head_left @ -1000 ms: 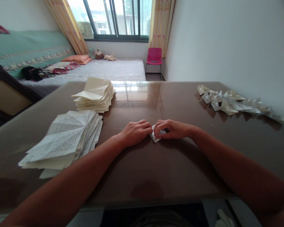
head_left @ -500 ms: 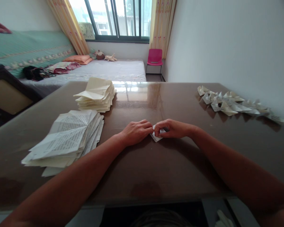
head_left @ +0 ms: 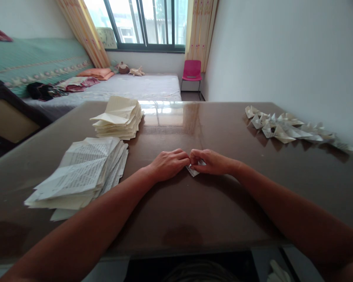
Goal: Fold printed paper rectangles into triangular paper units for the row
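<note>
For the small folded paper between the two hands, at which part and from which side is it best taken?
I would pinch the folded paper by its near corner, coming from the near side: it lies low on the table, and this corner shows uncovered, while the left hand and right hand hide much of the rest.

Stacks point(head_left: 79, 168) left; paper point(head_left: 193, 172) midway; origami point(head_left: 284, 134) right, seemingly overlapping

two hands point(head_left: 171, 164), one folded paper point(head_left: 193, 172), two paper stacks point(head_left: 116, 117), one pink chair point(head_left: 192, 69), one window point(head_left: 161, 23), two curtains point(head_left: 198, 31), one table point(head_left: 164, 203)
</note>
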Action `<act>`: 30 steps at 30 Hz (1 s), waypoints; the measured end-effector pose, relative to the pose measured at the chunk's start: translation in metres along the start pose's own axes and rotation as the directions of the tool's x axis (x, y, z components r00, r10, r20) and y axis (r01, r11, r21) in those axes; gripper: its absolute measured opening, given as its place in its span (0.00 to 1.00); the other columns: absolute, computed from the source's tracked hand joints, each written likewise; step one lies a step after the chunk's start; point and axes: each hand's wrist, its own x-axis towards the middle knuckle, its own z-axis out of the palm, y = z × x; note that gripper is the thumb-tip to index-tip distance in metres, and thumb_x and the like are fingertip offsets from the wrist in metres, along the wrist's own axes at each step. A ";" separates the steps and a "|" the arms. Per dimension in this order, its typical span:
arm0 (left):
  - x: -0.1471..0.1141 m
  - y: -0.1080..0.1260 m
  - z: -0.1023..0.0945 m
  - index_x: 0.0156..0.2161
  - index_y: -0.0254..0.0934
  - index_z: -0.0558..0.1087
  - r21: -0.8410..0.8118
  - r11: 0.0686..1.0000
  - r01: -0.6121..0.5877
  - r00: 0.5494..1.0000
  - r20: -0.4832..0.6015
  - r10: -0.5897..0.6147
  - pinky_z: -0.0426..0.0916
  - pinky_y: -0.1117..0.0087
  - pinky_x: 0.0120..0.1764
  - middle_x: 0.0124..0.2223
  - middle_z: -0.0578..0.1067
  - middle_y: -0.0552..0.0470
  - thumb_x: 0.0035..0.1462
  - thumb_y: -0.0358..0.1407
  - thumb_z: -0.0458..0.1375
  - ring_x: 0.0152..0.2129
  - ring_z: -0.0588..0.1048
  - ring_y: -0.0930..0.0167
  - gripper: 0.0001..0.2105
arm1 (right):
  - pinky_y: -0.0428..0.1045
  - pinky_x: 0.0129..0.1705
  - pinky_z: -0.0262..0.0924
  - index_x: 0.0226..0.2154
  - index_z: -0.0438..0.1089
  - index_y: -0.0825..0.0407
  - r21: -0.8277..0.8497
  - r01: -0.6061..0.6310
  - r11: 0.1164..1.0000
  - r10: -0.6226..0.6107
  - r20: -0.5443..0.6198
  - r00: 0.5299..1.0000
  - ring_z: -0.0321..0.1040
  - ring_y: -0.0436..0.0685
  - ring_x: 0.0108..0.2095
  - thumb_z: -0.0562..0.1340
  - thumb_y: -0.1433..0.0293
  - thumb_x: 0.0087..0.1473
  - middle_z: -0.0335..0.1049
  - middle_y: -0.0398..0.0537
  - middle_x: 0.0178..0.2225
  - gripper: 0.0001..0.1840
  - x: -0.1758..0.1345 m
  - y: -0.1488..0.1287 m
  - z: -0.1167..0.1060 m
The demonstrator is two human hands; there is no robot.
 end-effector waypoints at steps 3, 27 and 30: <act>0.000 0.000 0.001 0.41 0.40 0.69 -0.016 1.000 0.005 1.000 -0.005 -0.005 0.64 0.75 0.33 0.41 0.73 0.52 0.65 0.35 0.45 0.40 0.69 0.72 0.10 | 0.44 0.31 0.55 0.34 0.65 0.54 0.099 0.013 0.995 -0.019 0.067 0.998 0.61 0.48 0.28 0.59 0.64 0.56 0.68 0.42 0.30 0.09 -0.001 0.000 -0.009; 0.001 0.002 -0.003 0.42 0.41 0.70 -0.057 0.998 0.012 1.000 0.013 -0.011 0.65 0.76 0.35 0.42 0.73 0.51 0.65 0.35 0.45 0.40 0.69 0.73 0.11 | 0.48 0.44 0.59 0.38 0.74 0.51 0.072 0.114 0.991 -0.126 0.208 0.970 0.65 0.52 0.37 0.61 0.67 0.54 0.71 0.46 0.35 0.09 0.000 0.009 -0.019; 0.001 0.001 -0.003 0.42 0.41 0.70 -0.057 0.998 0.011 1.000 0.014 -0.010 0.64 0.76 0.35 0.42 0.73 0.51 0.65 0.35 0.45 0.40 0.69 0.72 0.11 | 0.48 0.44 0.59 0.37 0.75 0.51 0.032 0.142 0.989 -0.146 0.218 0.965 0.65 0.52 0.36 0.61 0.69 0.54 0.71 0.46 0.34 0.08 0.000 0.010 -0.019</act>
